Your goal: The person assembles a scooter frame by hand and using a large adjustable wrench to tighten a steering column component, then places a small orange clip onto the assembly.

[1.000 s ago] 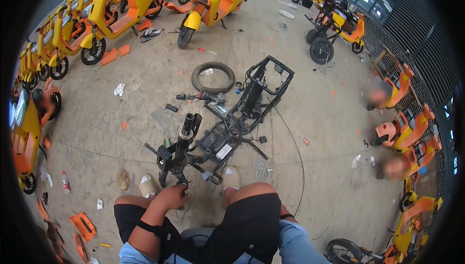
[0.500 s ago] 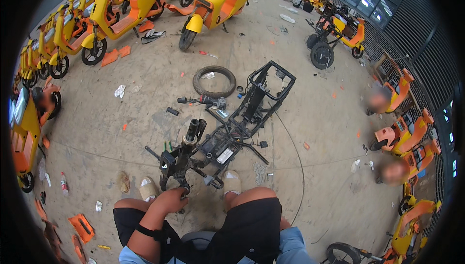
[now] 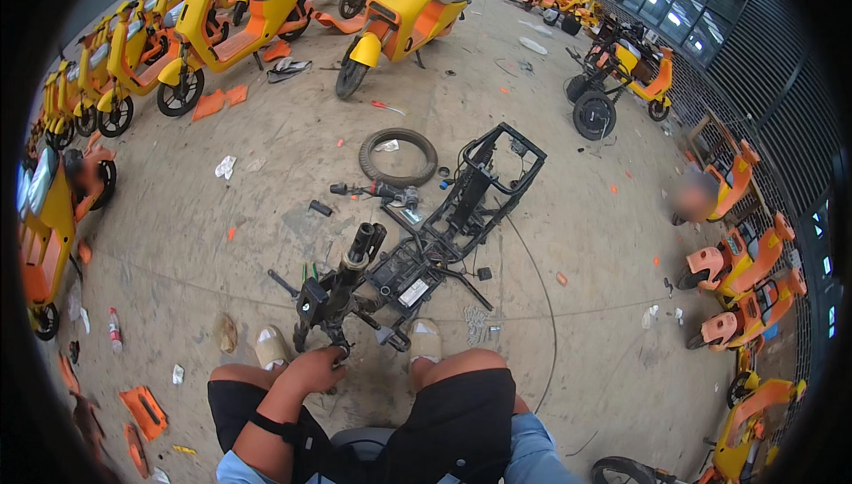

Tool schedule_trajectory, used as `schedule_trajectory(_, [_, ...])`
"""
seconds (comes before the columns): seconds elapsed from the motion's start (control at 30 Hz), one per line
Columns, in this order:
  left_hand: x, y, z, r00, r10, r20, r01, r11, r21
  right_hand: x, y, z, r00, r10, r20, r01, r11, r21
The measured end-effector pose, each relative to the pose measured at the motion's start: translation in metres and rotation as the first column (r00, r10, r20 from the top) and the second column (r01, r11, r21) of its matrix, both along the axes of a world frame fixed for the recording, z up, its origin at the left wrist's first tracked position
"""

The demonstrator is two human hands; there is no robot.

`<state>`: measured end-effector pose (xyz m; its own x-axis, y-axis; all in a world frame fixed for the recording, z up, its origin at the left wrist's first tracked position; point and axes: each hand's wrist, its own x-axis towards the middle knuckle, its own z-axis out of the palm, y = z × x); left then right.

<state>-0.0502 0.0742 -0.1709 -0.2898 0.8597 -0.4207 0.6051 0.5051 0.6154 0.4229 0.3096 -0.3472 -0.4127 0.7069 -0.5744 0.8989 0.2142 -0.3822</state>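
Note:
A stripped black scooter frame [image 3: 466, 209] stretches away from me on the concrete floor, its near end between my feet. At that end a steering tube [image 3: 359, 243] points upward beside a boxy black part [image 3: 311, 302]. My left hand [image 3: 315, 370] is closed around a dark piece at the bottom of this front end, and its fingers partly hide that piece. On the right, a blue sleeve [image 3: 537, 450] runs down beside my thigh; my right hand is out of sight there.
Beyond the frame lie a loose tyre [image 3: 398, 156] and a black-and-red power tool [image 3: 382, 191]. Small metal parts [image 3: 477, 324] sit by my right foot. Yellow scooters [image 3: 404, 9] stand along the left and back, others [image 3: 745, 271] at right. Orange panels [image 3: 144, 413] lie at lower left.
The view has tilted slightly, so the floor and scooters sit a little lower in the picture. My left hand keeps its grip in almost the same place.

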Motion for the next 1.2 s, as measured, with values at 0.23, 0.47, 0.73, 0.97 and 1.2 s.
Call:
schedule_trajectory(0.23, [-0.001, 0.003, -0.002, 1.000, -0.017, 0.014, 0.017, 1.000, 0.002, 0.001, 0.003, -0.001, 0.999, 0.004, 0.040, -0.004, 1.000, 0.011])
schedule_trajectory(0.47, [0.002, 0.003, -0.001, 0.999, -0.035, -0.028, 0.035, 0.999, 0.003, 0.004, 0.000, 0.000, 0.998, 0.007, 0.067, -0.008, 1.000, 0.016])
schedule_trajectory(0.73, [0.000, 0.000, -0.009, 1.000, -0.012, -0.022, 0.013, 0.998, 0.058, 0.008, -0.001, 0.001, 0.994, -0.005, 0.108, 0.003, 1.000, 0.026])
schedule_trajectory(0.97, [0.003, 0.000, -0.008, 0.999, -0.028, -0.037, 0.029, 0.999, 0.025, 0.021, -0.006, 0.004, 0.991, -0.022, 0.134, 0.018, 0.999, 0.034])
schedule_trajectory(1.2, [0.001, -0.003, -0.001, 0.999, -0.028, -0.028, 0.028, 1.000, 0.008, 0.043, -0.022, -0.004, 0.986, -0.043, 0.159, 0.035, 0.998, 0.053])
